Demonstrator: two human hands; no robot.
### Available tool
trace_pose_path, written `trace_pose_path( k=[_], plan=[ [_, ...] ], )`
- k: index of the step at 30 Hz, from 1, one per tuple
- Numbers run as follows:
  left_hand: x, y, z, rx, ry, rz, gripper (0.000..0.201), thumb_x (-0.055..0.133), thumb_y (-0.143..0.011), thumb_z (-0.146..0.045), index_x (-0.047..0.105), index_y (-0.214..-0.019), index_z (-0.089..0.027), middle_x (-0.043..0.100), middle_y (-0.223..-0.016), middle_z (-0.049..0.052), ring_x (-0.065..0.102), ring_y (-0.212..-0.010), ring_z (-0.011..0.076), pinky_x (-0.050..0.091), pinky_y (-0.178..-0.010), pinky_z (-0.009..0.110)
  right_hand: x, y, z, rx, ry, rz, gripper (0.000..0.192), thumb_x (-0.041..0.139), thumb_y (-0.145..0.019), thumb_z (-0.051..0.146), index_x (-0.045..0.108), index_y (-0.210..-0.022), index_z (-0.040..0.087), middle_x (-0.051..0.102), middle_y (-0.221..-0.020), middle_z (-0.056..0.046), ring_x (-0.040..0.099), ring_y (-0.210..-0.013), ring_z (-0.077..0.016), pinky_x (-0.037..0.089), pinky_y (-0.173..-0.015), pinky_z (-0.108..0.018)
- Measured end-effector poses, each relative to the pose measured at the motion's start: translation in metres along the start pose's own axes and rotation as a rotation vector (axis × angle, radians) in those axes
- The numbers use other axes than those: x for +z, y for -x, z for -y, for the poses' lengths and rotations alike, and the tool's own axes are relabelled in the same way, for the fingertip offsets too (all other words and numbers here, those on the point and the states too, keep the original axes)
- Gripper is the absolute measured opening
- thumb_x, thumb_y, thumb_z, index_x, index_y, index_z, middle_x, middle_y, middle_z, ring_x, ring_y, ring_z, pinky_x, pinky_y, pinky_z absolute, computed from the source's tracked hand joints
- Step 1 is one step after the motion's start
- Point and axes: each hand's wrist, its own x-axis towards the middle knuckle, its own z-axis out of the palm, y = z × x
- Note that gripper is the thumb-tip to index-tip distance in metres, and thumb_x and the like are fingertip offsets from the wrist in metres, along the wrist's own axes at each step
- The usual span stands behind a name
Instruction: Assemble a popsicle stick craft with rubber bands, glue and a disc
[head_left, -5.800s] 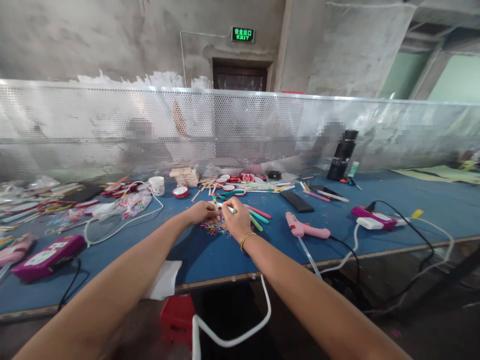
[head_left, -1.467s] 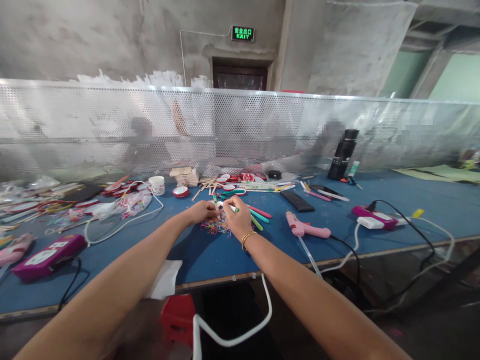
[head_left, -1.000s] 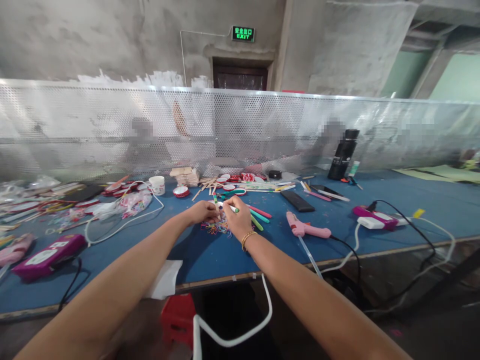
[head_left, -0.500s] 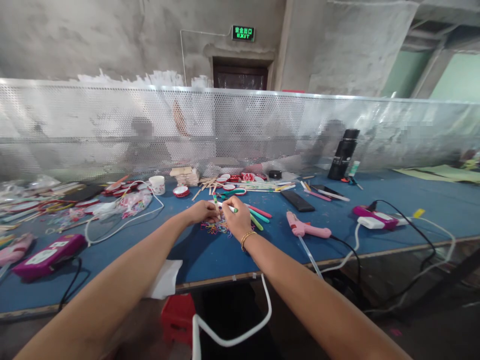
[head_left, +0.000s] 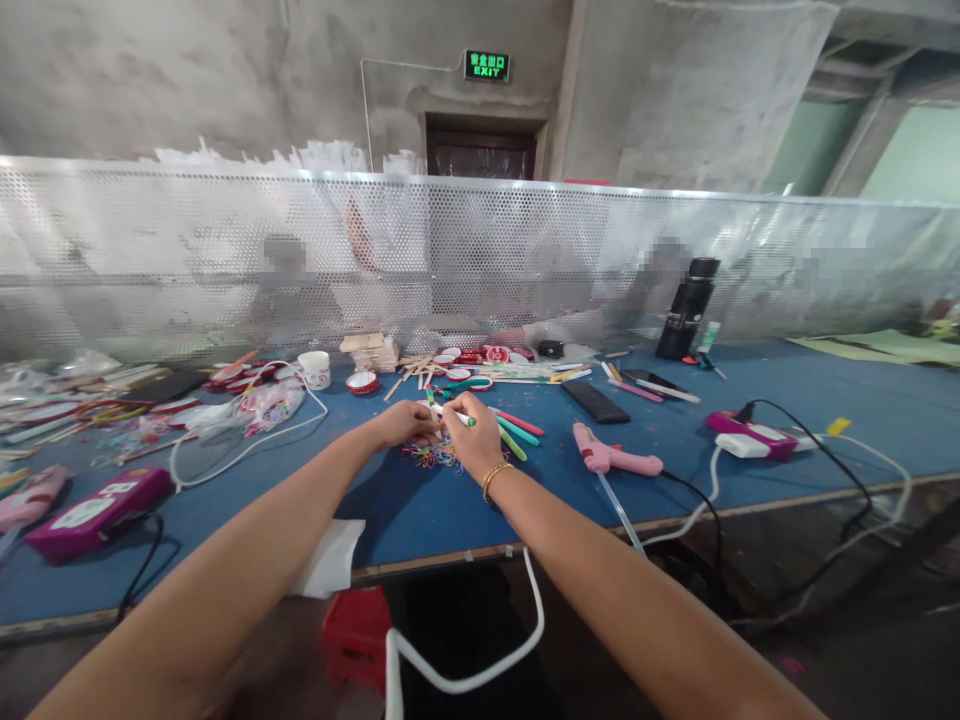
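My left hand [head_left: 407, 423] is closed on a wooden craft stick [head_left: 431, 400], which stands upright from the fingers and shows green near its top. In the closed fingers of my right hand [head_left: 477, 438] is a white marker pen [head_left: 463, 417] with a green end. Its tip is close to the stick, but I cannot make out whether they touch. Under both hands lies a heap of small coloured rubber bands [head_left: 429, 458]. Several coloured markers [head_left: 523, 425] fan out just right of my right hand. Behind the hands rests a green-handled tool [head_left: 469, 384], partly hidden.
A pink glue gun [head_left: 611, 456] with a cord lies at the right, near a black phone [head_left: 596, 402]. Purple power strips [head_left: 105, 512] lie on both sides, with white cables. A paper cup [head_left: 314, 370], wooden sticks [head_left: 411, 373] and a black flask [head_left: 686, 310] stand farther back.
The marker in my right hand has tilted slightly and its white barrel shows more. My left hand and the things on the table look the same.
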Motion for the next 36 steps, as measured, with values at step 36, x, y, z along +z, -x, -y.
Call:
trace_pose_path(
  k=[36],
  plan=[
    [0.0003,-0.0002,-0.0011,-0.025,-0.003,-0.018,0.039,0.085,-0.056,-0.047,0.066,-0.065,-0.015,0.071,-0.068,0.003,0.062,-0.063,0.0135,0.051,-0.067,0.026,-0.0019,-0.0006,0.0016,0.022,0.03,-0.038,0.014,0.049,-0.083,0.029,0.056,-0.072,0.023,0.066,-0.074,0.001,0.061,-0.075,-0.0173,0.043,-0.073,-0.027]
  ],
)
